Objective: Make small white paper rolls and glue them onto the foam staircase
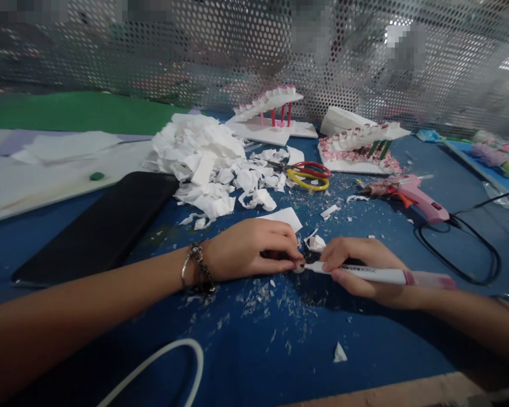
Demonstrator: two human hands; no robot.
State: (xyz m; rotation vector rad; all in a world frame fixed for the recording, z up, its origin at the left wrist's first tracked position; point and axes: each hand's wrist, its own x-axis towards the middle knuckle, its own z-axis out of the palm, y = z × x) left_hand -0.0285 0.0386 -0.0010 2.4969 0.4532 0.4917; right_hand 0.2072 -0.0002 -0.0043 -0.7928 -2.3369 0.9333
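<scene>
My left hand (250,249) rests on the blue table (254,339) with its fingers curled in a pinch around a small white piece (299,267) at the tip of a marker. A beaded bracelet (197,267) circles that wrist. My right hand (360,268) is closed around a white marker with a pink end (390,276), held level and pointing left at the small piece. Small white scraps (263,294) litter the table around both hands.
A heap of torn white paper (207,164) lies behind my hands, beside a black phone (106,226). Red and yellow scissors (309,175), a pink glue gun (411,195) with its black cord (470,249) and two white foam models (267,110) (358,148) stand further back. A white cable (169,356) curves near me.
</scene>
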